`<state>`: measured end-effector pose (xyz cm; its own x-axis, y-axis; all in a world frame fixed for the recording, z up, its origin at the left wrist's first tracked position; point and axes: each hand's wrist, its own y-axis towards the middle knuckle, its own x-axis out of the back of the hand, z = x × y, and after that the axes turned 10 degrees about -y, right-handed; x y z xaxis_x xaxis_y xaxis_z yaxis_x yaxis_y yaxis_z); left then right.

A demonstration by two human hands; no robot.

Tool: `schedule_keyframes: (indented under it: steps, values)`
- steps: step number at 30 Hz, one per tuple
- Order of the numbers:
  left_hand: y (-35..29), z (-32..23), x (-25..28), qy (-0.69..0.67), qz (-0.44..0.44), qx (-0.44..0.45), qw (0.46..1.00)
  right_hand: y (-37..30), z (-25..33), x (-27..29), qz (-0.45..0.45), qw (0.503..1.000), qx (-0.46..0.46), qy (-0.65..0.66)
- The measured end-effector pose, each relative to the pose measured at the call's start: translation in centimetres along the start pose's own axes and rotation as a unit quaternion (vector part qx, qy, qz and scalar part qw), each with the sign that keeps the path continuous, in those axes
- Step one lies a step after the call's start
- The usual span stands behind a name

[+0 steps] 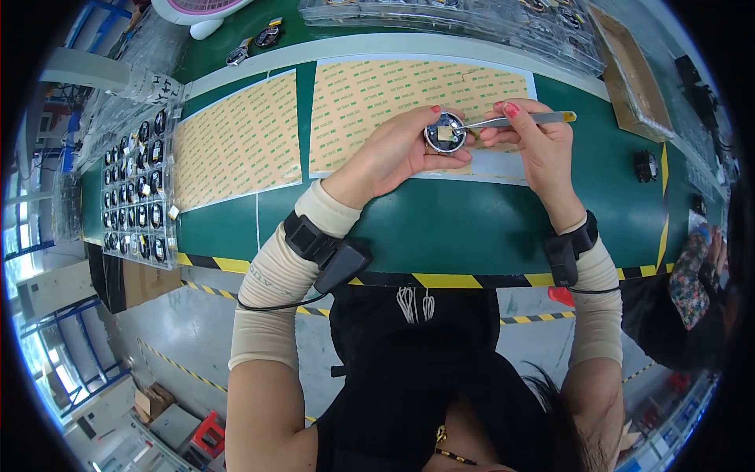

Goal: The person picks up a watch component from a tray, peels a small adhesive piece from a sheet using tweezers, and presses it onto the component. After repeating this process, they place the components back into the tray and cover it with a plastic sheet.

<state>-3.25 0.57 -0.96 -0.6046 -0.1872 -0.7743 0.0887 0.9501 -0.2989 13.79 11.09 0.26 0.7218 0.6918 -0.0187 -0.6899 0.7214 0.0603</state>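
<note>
My left hand (pixel 399 151) is closed around a small round electronic module (pixel 445 141) with a silver rim and dark inside, its open face turned up. A pale square patch sits in the middle of the module. Pinched in my right hand (pixel 541 147) is a pair of metal tweezers (pixel 515 120) with a yellowish end. Their tips reach into the module, at the edge of the pale patch. Both hands are above a tan adhesive sheet (pixel 377 90) printed with small green marks; part of its white backing shows below my hands.
A second adhesive sheet (pixel 240 141) lies to the left. Beyond it stands a clear tray (pixel 167 200) of round modules. More clear trays (pixel 464 25) are stacked at the back, beside a cardboard box (pixel 625 79). A dark part (pixel 646 166) lies right; striped tape (pixel 444 281) edges the table.
</note>
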Motion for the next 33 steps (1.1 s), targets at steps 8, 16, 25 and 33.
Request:
schedule_keyframes:
  steps: [8,16,25,33]
  values:
    - [-0.4,0.0,-0.8,0.053,-0.008,-0.022,0.998,-0.2,-0.3,0.3,0.001,0.999,0.039,0.003]
    - [-0.6,0.2,-1.1,0.073,-0.016,-0.039,0.996,-0.3,-0.6,0.2,0.002,0.998,0.056,0.015]
    - [-0.7,0.1,-1.1,0.085,-0.032,-0.031,0.995,-0.6,-0.8,-0.6,0.024,0.995,0.083,-0.049]
    - [-0.4,-0.2,-0.8,0.142,-0.039,-0.029,0.989,-1.4,-0.4,-0.5,0.005,0.972,0.210,-0.107]
